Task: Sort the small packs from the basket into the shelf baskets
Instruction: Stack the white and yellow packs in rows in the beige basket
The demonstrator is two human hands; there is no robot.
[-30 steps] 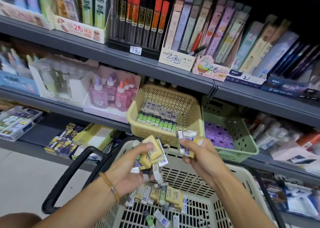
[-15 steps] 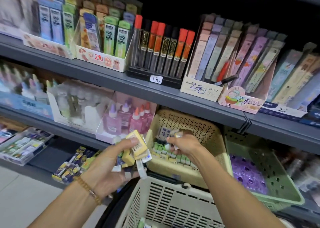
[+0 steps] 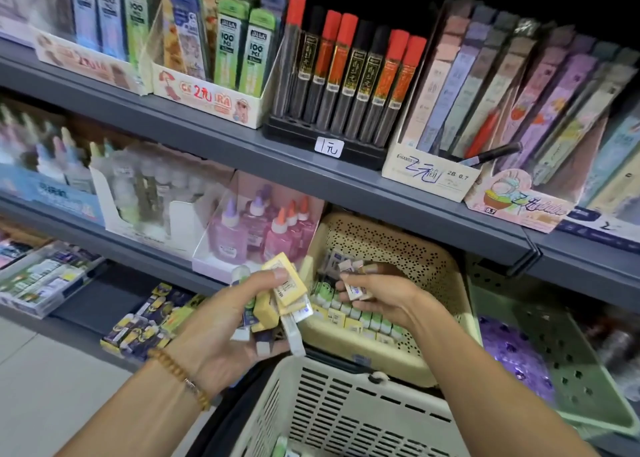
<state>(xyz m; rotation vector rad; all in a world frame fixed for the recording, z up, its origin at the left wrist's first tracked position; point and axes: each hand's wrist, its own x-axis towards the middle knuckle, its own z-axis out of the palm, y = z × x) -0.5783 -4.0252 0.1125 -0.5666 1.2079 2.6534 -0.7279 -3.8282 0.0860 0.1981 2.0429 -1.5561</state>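
Observation:
My left hand (image 3: 221,332) grips a bundle of small packs (image 3: 277,300), yellow and white ones, held just left of the beige shelf basket (image 3: 408,255). My right hand (image 3: 377,297) reaches inside that basket, fingers closed on a few small white packs (image 3: 356,292). Rows of green-and-white packs (image 3: 360,314) lie on the basket's floor under my right hand. The cream carry basket (image 3: 346,411) sits below my arms, with a few packs visible at its bottom edge.
A green shelf basket (image 3: 568,380) with purple packs stands right of the beige one. Glue bottles (image 3: 263,228) in a clear box stand to its left. The upper shelf (image 3: 242,151) carries lead tubes and pencil boxes. Grey floor shows at lower left.
My right hand moved from above the carry basket up into the beige shelf basket with its packs. My left hand rose with its bundle. The view tilted up toward the shelves.

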